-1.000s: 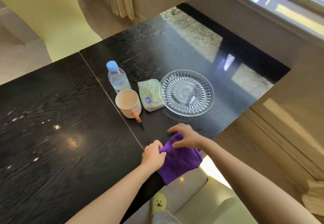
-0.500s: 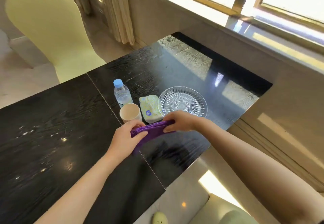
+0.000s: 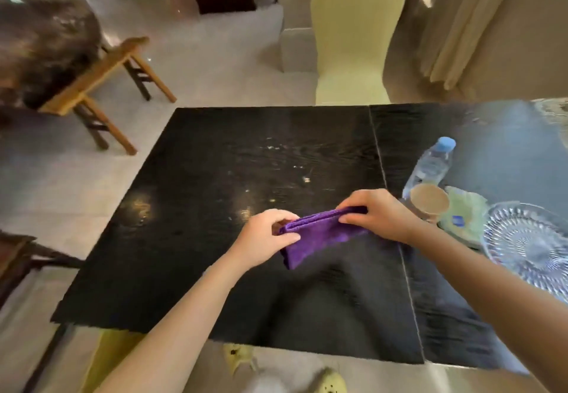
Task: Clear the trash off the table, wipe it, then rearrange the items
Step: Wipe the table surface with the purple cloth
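Both of our hands are on the purple cloth, held just above the dark table: left hand pinching its left end, right hand clamped on its right end, fingers closed over the folded edge. We want it folded flat, then pressed down and swept in overlapping strokes across those pale specks ahead. Off to our right, the cup looks empty, the glass plate holds nothing, and the capped bottle stands beside a tissue pack. We keep strokes clear of them.
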Action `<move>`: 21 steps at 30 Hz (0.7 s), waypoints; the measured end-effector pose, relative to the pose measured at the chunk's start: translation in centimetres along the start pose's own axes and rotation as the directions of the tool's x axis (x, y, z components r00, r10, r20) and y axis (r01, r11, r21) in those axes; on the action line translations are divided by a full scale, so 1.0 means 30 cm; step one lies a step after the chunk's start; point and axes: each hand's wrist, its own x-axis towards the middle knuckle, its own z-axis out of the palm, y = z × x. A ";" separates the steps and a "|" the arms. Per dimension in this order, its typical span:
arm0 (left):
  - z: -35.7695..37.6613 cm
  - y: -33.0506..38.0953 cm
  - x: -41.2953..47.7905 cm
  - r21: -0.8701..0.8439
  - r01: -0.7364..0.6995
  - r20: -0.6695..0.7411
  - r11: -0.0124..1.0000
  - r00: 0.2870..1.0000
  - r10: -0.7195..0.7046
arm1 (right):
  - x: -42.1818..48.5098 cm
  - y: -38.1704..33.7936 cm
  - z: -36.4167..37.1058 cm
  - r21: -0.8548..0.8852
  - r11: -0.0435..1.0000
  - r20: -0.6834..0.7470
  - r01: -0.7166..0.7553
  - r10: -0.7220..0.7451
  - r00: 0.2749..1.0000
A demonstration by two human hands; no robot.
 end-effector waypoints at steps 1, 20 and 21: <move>-0.035 -0.041 -0.025 0.011 0.031 -0.051 0.999 0.998 -0.030 | 0.051 -0.032 0.032 0.010 1.000 0.029 0.029 -0.029 0.999; -0.709 -0.626 -0.003 -0.104 0.289 -0.406 0.952 0.861 -0.306 | 0.784 -0.548 0.495 0.235 0.972 0.055 -0.023 0.011 0.998; -0.736 -0.659 0.022 -0.110 0.281 -0.405 0.953 0.863 -0.301 | 0.822 -0.550 0.518 0.256 0.965 0.057 -0.056 0.042 0.997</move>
